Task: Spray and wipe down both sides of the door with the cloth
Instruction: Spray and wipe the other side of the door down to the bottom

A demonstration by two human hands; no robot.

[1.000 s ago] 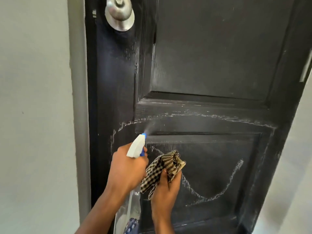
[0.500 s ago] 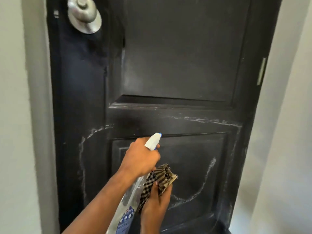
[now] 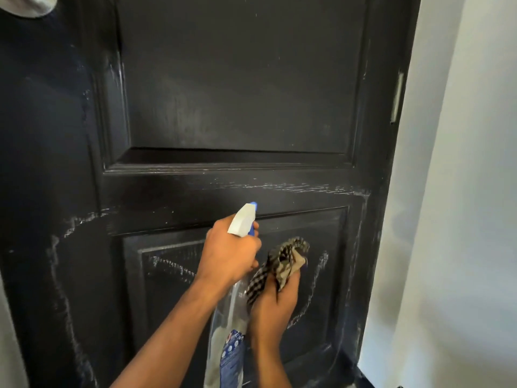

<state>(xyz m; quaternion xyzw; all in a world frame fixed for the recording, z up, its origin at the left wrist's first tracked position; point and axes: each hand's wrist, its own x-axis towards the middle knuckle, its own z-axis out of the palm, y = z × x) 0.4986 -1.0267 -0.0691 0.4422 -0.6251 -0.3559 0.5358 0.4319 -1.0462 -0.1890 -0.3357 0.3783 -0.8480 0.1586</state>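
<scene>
Mostly matte door [image 3: 237, 79] (chalky streaks [image 3: 60, 275]); crumpled cloth [image 3: 285, 261]

**One head-worn view, close to the door**

The wide-angle head camera looks forward and slightly down, near the black door [image 3: 237, 79], which fills most of the frame. The left hand [image 3: 229, 253] and right hand [image 3: 275, 301] show low, a wall [image 3: 461, 191] at right.

This is looking like a hallway or room in a home. A black panelled wooden door [image 3: 237, 93] is filling the view, with a round metal knob [image 3: 28, 7] showing at its upper left corner and a hinge [image 3: 396, 99] sitting on its right edge. A plain white painted wall [image 3: 461, 191] is running beside that edge. A spray bottle [image 3: 242, 221] and a checked cloth [image 3: 282, 261] are being held before its lower panel.
</scene>
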